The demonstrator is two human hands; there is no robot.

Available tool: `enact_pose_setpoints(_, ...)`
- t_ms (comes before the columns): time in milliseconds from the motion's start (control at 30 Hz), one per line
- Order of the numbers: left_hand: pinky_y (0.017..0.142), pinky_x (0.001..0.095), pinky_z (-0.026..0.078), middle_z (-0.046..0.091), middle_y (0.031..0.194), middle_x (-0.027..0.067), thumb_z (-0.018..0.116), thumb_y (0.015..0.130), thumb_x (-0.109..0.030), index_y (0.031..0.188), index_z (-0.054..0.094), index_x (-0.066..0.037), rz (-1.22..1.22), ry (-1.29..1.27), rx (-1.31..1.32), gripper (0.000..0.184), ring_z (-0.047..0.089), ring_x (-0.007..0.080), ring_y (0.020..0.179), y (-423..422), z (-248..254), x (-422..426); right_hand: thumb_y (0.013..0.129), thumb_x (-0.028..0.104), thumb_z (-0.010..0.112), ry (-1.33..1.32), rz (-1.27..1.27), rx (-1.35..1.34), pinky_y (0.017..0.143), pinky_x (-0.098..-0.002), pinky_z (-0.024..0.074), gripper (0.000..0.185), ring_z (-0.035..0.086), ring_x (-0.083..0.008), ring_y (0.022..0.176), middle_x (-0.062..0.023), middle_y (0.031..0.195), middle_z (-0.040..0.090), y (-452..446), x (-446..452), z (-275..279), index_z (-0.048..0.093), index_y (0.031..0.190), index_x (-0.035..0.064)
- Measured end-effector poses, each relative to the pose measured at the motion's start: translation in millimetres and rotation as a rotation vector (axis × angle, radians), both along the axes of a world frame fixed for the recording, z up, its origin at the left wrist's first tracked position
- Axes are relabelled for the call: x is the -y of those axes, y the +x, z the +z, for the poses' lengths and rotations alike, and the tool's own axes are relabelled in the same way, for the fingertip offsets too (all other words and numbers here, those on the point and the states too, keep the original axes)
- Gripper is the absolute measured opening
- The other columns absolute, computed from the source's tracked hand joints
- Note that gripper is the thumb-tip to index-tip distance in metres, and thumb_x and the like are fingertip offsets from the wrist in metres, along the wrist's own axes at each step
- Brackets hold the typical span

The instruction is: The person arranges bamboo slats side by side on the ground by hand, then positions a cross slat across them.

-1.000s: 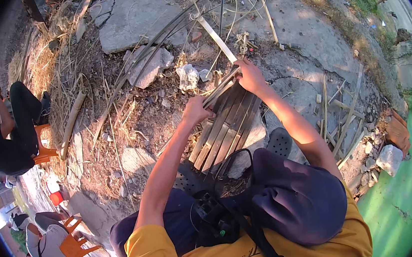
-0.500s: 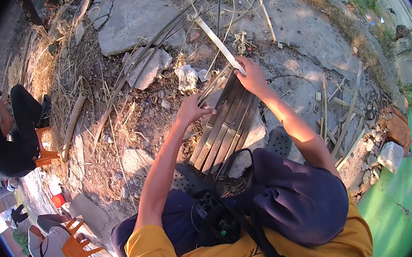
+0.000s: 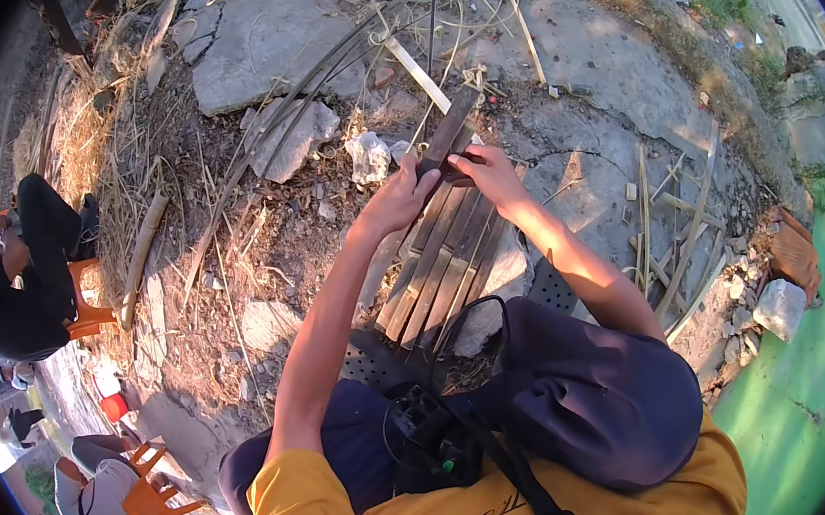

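Observation:
Both hands are at a short dark bamboo slat [image 3: 452, 125] raised above a pile of similar slats [image 3: 432, 281] between my feet. My left hand [image 3: 399, 201] grips its near left side, thumb toward the slat. My right hand [image 3: 491, 177] pinches the near end from the right, fingers bent. Another slat seems to lie against or under the raised one, but the hands partly hide this. Just beyond, a pale freshly cut strip [image 3: 416, 74] lies on the ground, pointing away from me.
Long thin strips [image 3: 309, 82] and curled shavings lie ahead among broken concrete [image 3: 275, 46]. A white stone [image 3: 369, 157] sits left of the slats. Loose sticks [image 3: 675, 220] lie to the right. At left, two people sit on orange chairs [image 3: 87, 302].
My right hand has left the pale strip, which now lies farther off. Both hands have come together, and a dark slat is lifted from the pile between them.

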State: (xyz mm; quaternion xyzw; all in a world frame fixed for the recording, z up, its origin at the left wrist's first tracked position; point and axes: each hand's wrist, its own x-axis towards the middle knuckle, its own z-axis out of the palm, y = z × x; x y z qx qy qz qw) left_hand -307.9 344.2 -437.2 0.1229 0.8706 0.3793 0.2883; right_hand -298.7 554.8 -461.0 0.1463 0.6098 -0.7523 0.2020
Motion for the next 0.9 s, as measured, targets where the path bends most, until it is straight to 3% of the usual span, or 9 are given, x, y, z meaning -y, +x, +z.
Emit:
enact_pose_setpoints(100,0.09,0.0539,0.049,0.068,0.108,0.0341,0.055,0.108,-0.04,0.129,0.047,0.0,0.05,0.02,-0.165,0.046,0.067,0.049,0.103,-1,0,5,0.103,0.013,0.066,0.102,-0.042,-0.071,0.077,-0.0295,0.0597,0.02,0.072,-0.0155,0.087,-0.0083,0.097,0.072,9,-20,2,0.067,0.113,-0.0046)
enact_pose_setpoints(267,0.084,0.0524,0.051,0.071,0.101,0.0288,0.066,0.101,-0.037,0.122,0.057,-0.002,0.008,-0.06,-0.102,0.042,0.069,0.046,0.098,-11,-5,22,0.103,0.01,0.065,0.174,-0.078,-0.128,0.076,-0.0312,0.0578,0.018,0.069,-0.0153,0.084,-0.0076,0.098,0.072,23,-89,2,0.065,0.116,-0.0021)
enact_pose_setpoints(333,0.08,0.0495,0.051,0.071,0.095,0.0241,0.071,0.098,-0.037,0.117,0.061,0.0,-0.055,-0.006,-0.148,0.043,0.069,0.0402,0.091,-12,-25,34,0.103,0.01,0.065,0.193,0.011,-0.075,0.076,-0.0312,0.0578,0.017,0.069,-0.0152,0.084,-0.008,0.098,0.072,31,-126,0,0.066,0.116,-0.0015)
enact_pose_setpoints(367,0.078,0.0452,0.051,0.069,0.09,0.0197,0.075,0.094,-0.038,0.115,0.063,0.0,-0.033,-0.042,-0.032,0.045,0.067,0.0327,0.085,-10,-9,34,0.103,0.01,0.065,0.207,0.103,-0.027,0.076,-0.0311,0.0578,0.017,0.069,-0.0152,0.084,-0.0083,0.098,0.072,35,-141,-2,0.066,0.116,-0.0009)
enact_pose_setpoints(500,0.072,0.042,0.05,0.067,0.082,0.0148,0.08,0.091,-0.036,0.121,0.064,-0.002,-0.006,-0.019,-0.059,0.048,0.064,0.0256,0.076,-3,-56,53,0.103,0.009,0.065,0.181,0.106,-0.027,0.077,-0.0324,0.0592,0.016,0.07,-0.0165,0.083,-0.0104,0.098,0.072,67,-170,-32,0.066,0.116,-0.001)
enact_pose_setpoints(600,0.068,0.0397,0.05,0.066,0.075,0.0113,0.082,0.089,-0.032,0.124,0.065,-0.003,0.062,-0.062,0.003,0.048,0.062,0.0218,0.068,4,-53,53,0.102,0.006,0.065,0.235,0.072,0.049,0.075,-0.0327,0.0602,0.02,0.071,-0.0177,0.083,-0.0108,0.097,0.071,80,-172,-57,0.063,0.121,-0.0019)
enact_pose_setpoints(633,0.068,0.0397,0.05,0.066,0.075,0.0113,0.082,0.089,-0.032,0.124,0.065,-0.003,0.059,-0.063,0.006,0.048,0.062,0.0218,0.068,6,-55,53,0.103,0.007,0.065,0.25,0.073,0.09,0.076,-0.0325,0.0588,0.027,0.069,-0.0163,0.085,-0.0073,0.094,0.069,81,-170,-65,0.059,0.129,0.0005)
enact_pose_setpoints(733,0.069,0.0391,0.052,0.064,0.073,0.0095,0.085,0.086,-0.028,0.129,0.064,-0.005,0.125,-0.079,-0.022,0.052,0.063,0.0214,0.068,8,-65,53,0.102,0.008,0.067,0.252,0.035,0.038,0.074,-0.0322,0.0589,0.038,0.07,-0.017,0.083,-0.008,0.094,0.069,87,-159,-78,0.053,0.136,0.0002)
enact_pose_setpoints(900,0.071,0.0404,0.053,0.069,0.078,0.0118,0.088,0.082,-0.026,0.121,0.069,-0.003,0.119,0.001,-0.112,0.05,0.067,0.0224,0.073,7,-73,55,0.098,0.009,0.073,0.251,-0.114,0.09,0.069,-0.032,0.0596,0.043,0.071,-0.0173,0.077,-0.011,0.094,0.071,95,-136,-80,0.051,0.133,-0.0031)
